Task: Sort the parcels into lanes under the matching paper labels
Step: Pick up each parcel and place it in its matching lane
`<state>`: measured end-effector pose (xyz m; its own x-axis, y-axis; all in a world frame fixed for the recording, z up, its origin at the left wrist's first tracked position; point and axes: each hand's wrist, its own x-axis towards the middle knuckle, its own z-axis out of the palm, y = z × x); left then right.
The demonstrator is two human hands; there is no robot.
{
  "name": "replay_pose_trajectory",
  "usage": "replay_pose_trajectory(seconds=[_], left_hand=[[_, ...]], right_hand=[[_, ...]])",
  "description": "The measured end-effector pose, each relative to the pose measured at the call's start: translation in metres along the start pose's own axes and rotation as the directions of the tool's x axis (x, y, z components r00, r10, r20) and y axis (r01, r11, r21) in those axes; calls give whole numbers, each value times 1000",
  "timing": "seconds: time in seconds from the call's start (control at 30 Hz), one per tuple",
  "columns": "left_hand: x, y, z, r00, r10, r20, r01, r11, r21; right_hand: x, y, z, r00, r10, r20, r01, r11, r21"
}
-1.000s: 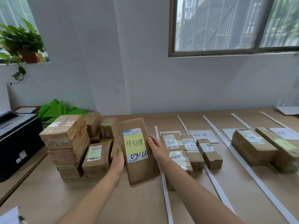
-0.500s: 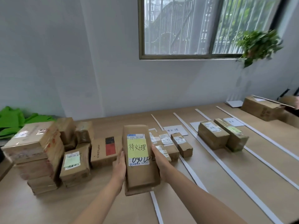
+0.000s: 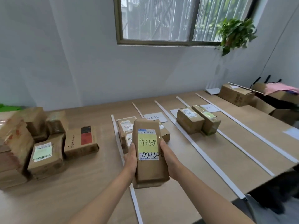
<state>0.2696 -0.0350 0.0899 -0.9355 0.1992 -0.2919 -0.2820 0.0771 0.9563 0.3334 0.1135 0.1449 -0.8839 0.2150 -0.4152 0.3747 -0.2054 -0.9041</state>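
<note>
Fingers point(image 3: 133, 147) of both hands clamp one brown parcel point(image 3: 149, 173) from its long sides: left hand point(image 3: 131, 160) on the left edge, right hand point(image 3: 168, 160) on the right, thumbs on top, the rest hidden underneath. The parcel is in the air, tilted face-up, over the near-middle of the table point(image 3: 80, 183), and roughly above the leftmost white strip point(image 3: 116, 135). A yellow note point(image 3: 148, 143) with handwritten characters is on its top.

Far of it, partly hidden, several small parcels point(image 3: 126, 126) are already laid down. A paper label point(image 3: 155, 117) lies just beyond them; its writing looks similar to the note, but it is too small to confirm. One lane to the right stand two bigger parcels point(image 3: 189, 120). The unsorted pile point(image 3: 47, 157) is at far left.

Risks, as a judgement:
- Wrong lane: the strips run close together at the far end and the held parcel blocks the view of which lane the label heads.
- Landing across the strip, so the parcel ends up in neither lane.
- Nudging the small parcels out of line, as there is little free room near them.
- A side-only grip on taped cardboard could slip if one hand lets go early.
</note>
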Motion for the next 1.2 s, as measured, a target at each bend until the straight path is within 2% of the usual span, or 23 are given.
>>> replay_pose_trajectory(seconds=[0.2, 0.27, 0.4, 0.47, 0.63, 0.77, 0.9, 1.03, 1.2], left_hand=[[30, -38, 124, 995, -40, 94, 32, 996, 85], [17, -36, 168, 993, -69, 94, 65, 997, 46], [5, -55, 237, 964, -170, 203, 185, 981, -58], [7, -77, 262, 957, -213, 197, 225, 974, -38], [20, -120, 300, 957, -279, 76, 275, 960, 54], [48, -119, 313, 960, -277, -49, 280, 954, 107], [90, -117, 321, 968, -221, -120, 232, 969, 85], [141, -116, 327, 967, -167, -193, 186, 979, 82], [189, -90, 328, 936, 3, -352, 129, 927, 352]], right_hand=[[26, 9, -125, 998, -59, -2, 59, 998, -1], [38, 21, -168, 998, -60, 6, 60, 998, -3], [62, 60, -243, 1000, -13, -18, 13, 1000, -1], [73, 82, -269, 998, 23, -57, -25, 999, -37], [114, 120, -301, 992, 91, -91, -107, 975, -196], [141, 107, -292, 994, 25, -103, -55, 954, -295], [173, 82, -286, 988, -21, -153, -35, 935, -353], [220, 66, -286, 989, -31, -143, -26, 922, -386], [279, 47, -282, 983, -98, -157, 34, 929, -368]])
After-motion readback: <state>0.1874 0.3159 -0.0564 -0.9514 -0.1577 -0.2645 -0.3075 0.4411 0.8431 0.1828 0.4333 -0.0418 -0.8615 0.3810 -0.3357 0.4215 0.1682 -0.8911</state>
